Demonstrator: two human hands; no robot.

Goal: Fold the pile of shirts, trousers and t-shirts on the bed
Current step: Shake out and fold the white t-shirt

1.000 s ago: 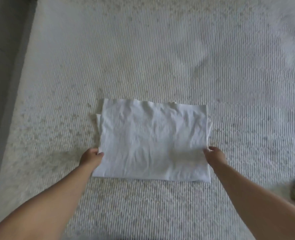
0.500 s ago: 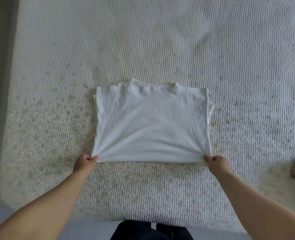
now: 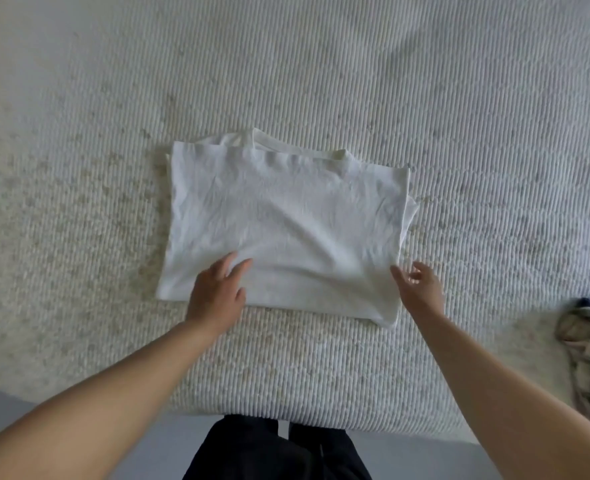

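Left hand (image 3: 217, 294) lies flat, fingers spread, on the near edge of the folded white t-shirt (image 3: 286, 223); right hand (image 3: 420, 284) hovers loose and empty just beside its right edge. Bare bedspread (image 3: 321, 64) stretches beyond both hands, with crumpled clothes (image 3: 588, 344) well off right.

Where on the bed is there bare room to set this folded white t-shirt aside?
The bedspread is bare beyond the white t-shirt's collar, and wide open to its left toward the bed's edge. A narrower bare strip runs between its near hem and the bed's near edge. The right edge is crowded: a crumpled patterned garment lies there, just past the right hand.
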